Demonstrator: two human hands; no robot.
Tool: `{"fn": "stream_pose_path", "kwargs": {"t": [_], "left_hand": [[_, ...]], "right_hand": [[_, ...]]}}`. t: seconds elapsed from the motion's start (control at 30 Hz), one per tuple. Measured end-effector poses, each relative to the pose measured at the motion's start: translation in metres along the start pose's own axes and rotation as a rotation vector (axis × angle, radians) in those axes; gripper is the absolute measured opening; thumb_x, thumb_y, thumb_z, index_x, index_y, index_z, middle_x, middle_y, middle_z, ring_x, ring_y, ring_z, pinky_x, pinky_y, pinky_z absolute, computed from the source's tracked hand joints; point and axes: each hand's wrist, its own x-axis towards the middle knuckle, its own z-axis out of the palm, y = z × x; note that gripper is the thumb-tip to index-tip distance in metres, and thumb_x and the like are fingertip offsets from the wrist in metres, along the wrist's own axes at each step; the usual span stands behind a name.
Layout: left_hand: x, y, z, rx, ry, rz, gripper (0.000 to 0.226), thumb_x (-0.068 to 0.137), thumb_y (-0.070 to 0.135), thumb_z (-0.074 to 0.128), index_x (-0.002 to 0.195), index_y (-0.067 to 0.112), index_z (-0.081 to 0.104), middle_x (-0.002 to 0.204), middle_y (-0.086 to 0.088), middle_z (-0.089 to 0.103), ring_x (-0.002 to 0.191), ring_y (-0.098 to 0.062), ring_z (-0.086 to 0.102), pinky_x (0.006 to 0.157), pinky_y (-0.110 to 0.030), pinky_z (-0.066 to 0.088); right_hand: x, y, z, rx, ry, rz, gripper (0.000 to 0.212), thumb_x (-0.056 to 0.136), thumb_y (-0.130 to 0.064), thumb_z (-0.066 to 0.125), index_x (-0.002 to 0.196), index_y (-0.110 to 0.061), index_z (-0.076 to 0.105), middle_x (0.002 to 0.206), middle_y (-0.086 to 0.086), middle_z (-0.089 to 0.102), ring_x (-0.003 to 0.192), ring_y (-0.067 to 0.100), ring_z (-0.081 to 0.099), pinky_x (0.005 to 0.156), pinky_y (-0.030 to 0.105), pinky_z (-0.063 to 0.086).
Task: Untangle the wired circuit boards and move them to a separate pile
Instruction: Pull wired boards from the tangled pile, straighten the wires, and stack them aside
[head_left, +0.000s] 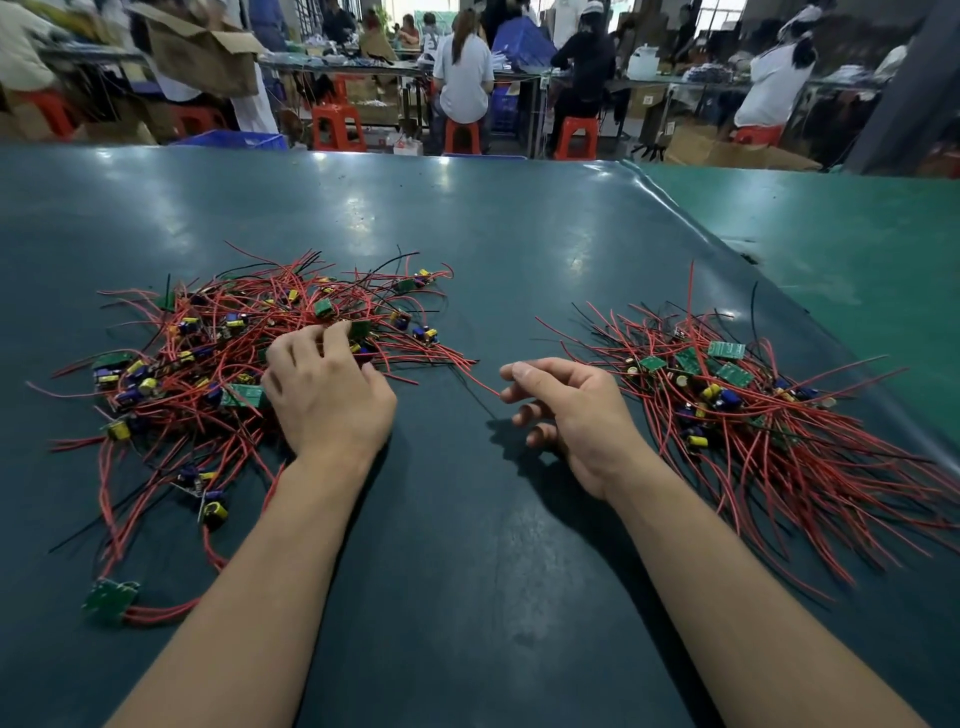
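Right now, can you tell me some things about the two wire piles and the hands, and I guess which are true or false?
1. The left hand is in the tangled pile. True.
2. The right hand holds a green board. False: it holds no board.
3. Most wires are blue. False: most are red.
4. The sorted pile lies to the right. True.
5. The table is orange. False: it is dark green.

Tangled red-wired green circuit boards (249, 358) left; tidier separate pile (769, 410) right.
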Motion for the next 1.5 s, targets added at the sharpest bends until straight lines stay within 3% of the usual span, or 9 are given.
{"fn": "stream_pose_path", "kwargs": {"t": [0.17, 0.27, 0.53, 0.87, 0.97, 1.13, 1.23, 1.33, 1.5], "left_hand": [[0.000, 0.001, -0.012, 0.224, 0.105, -0.101, 0.044, 0.076, 0.013, 0.062, 0.120, 0.017, 0.057, 0.133, -0.014, 0.045, 0.128, -0.038, 0.032, 0.098, -0.056, 0.026], [-0.002, -0.001, -0.013, 0.275, -0.074, -0.296, 0.056, 0.075, 0.010, 0.061, 0.128, 0.014, 0.044, 0.141, -0.020, 0.034, 0.132, -0.041, 0.024, 0.103, -0.062, 0.024], [-0.002, -0.005, -0.022, -0.080, 0.168, -0.134, 0.060, 0.078, -0.005, 0.056, 0.134, 0.015, 0.051, 0.128, -0.017, 0.047, 0.111, -0.038, 0.051, 0.096, -0.049, 0.040], [-0.010, 0.015, -0.013, -0.484, 0.234, 0.409, 0.041, 0.078, -0.004, 0.073, 0.117, -0.003, 0.064, 0.115, -0.022, 0.053, 0.109, -0.034, 0.054, 0.091, -0.049, 0.052], [-0.015, 0.024, -0.013, -0.593, 0.255, 0.626, 0.043, 0.076, -0.012, 0.068, 0.118, -0.006, 0.062, 0.121, -0.025, 0.050, 0.120, -0.023, 0.049, 0.099, -0.040, 0.048], [-0.033, 0.042, -0.008, -0.731, -0.080, 0.855, 0.056, 0.073, -0.022, 0.061, 0.126, -0.006, 0.055, 0.136, -0.026, 0.044, 0.125, -0.025, 0.050, 0.097, -0.041, 0.051], [-0.038, 0.041, -0.005, -0.838, -0.236, 0.771, 0.062, 0.071, -0.025, 0.053, 0.127, 0.002, 0.055, 0.126, -0.016, 0.056, 0.116, -0.024, 0.059, 0.089, -0.040, 0.057], [-0.037, 0.035, -0.003, -0.983, -0.261, 0.574, 0.045, 0.075, -0.020, 0.054, 0.116, 0.000, 0.059, 0.111, -0.015, 0.061, 0.106, -0.025, 0.064, 0.086, -0.039, 0.058], [-0.036, 0.039, -0.001, -0.999, -0.207, 0.435, 0.015, 0.083, -0.001, 0.063, 0.098, 0.001, 0.063, 0.097, -0.009, 0.064, 0.095, -0.022, 0.065, 0.081, -0.040, 0.058]], "right_hand": [[0.001, 0.000, 0.000, -0.012, 0.001, 0.000, 0.011, 0.092, -0.013, 0.064, 0.085, -0.010, 0.072, 0.069, 0.001, 0.068, 0.049, 0.011, 0.055, 0.039, 0.019, 0.041], [0.002, 0.001, 0.000, -0.020, 0.002, -0.001, 0.012, 0.093, -0.014, 0.064, 0.085, -0.009, 0.072, 0.069, 0.001, 0.068, 0.049, 0.011, 0.055, 0.039, 0.019, 0.040], [0.002, 0.001, 0.001, -0.030, 0.012, 0.003, 0.012, 0.092, -0.014, 0.064, 0.085, -0.008, 0.072, 0.067, 0.002, 0.068, 0.047, 0.010, 0.054, 0.039, 0.018, 0.041], [0.001, 0.000, 0.000, -0.013, 0.010, 0.008, 0.012, 0.092, -0.013, 0.064, 0.084, -0.007, 0.072, 0.068, 0.003, 0.067, 0.046, 0.010, 0.054, 0.039, 0.018, 0.040], [0.000, -0.001, 0.001, -0.012, -0.035, -0.007, 0.014, 0.093, -0.021, 0.064, 0.088, -0.010, 0.071, 0.073, 0.004, 0.068, 0.048, 0.011, 0.055, 0.039, 0.019, 0.042], [-0.002, -0.001, 0.004, 0.076, -0.191, -0.009, 0.034, 0.079, -0.040, 0.067, 0.099, -0.014, 0.068, 0.087, 0.003, 0.068, 0.059, 0.014, 0.062, 0.041, 0.023, 0.047], [-0.001, 0.000, 0.002, 0.153, -0.154, 0.009, 0.025, 0.076, -0.032, 0.070, 0.094, -0.015, 0.066, 0.087, 0.004, 0.069, 0.056, 0.013, 0.062, 0.042, 0.023, 0.047], [0.001, 0.002, 0.001, 0.152, -0.121, 0.001, 0.010, 0.082, -0.008, 0.069, 0.090, -0.010, 0.064, 0.073, 0.002, 0.071, 0.056, 0.011, 0.065, 0.046, 0.021, 0.051], [0.001, 0.005, 0.004, 0.130, -0.139, -0.027, 0.025, 0.077, 0.003, 0.070, 0.098, -0.008, 0.064, 0.073, 0.003, 0.065, 0.062, 0.011, 0.065, 0.057, 0.021, 0.055]]}}
